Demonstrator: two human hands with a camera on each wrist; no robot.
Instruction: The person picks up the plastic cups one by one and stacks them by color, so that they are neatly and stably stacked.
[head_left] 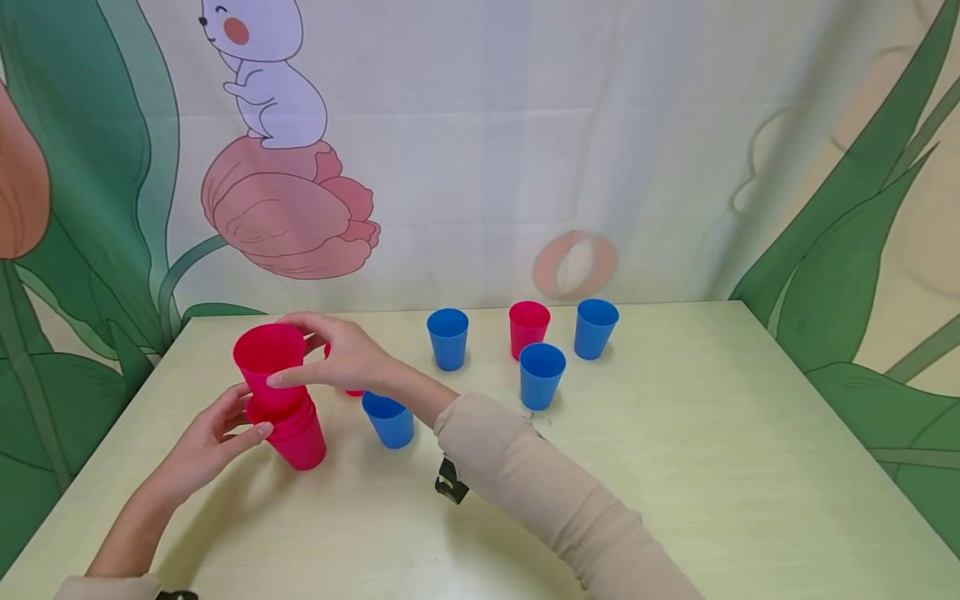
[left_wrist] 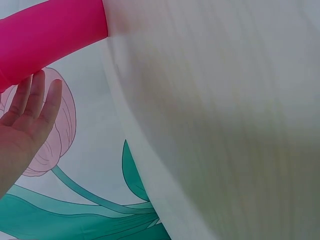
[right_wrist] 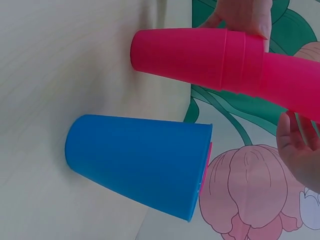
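Observation:
My left hand [head_left: 201,446] grips a stack of red cups [head_left: 302,442] near its upper rim, thumb on the near side. Several rims show in this stack, which leans a little on the table. Above it, my right hand [head_left: 341,354] holds another red cup [head_left: 262,354] from the right, thumb at its front. The lower end of that cup sits inside the stack's mouth. In the right wrist view, the stack [right_wrist: 180,55] and the upper cup [right_wrist: 290,82] form one line. Nearest to the right forearm stands a blue cup [head_left: 390,425].
A red cup [head_left: 355,392] is mostly hidden behind the right hand and wrist. Farther back stand a blue cup [head_left: 448,342], a red cup [head_left: 528,327] and two more blue cups, one front [head_left: 540,379] and one right [head_left: 596,332]. A printed curtain [head_left: 465,167] hangs behind the table [head_left: 712,467].

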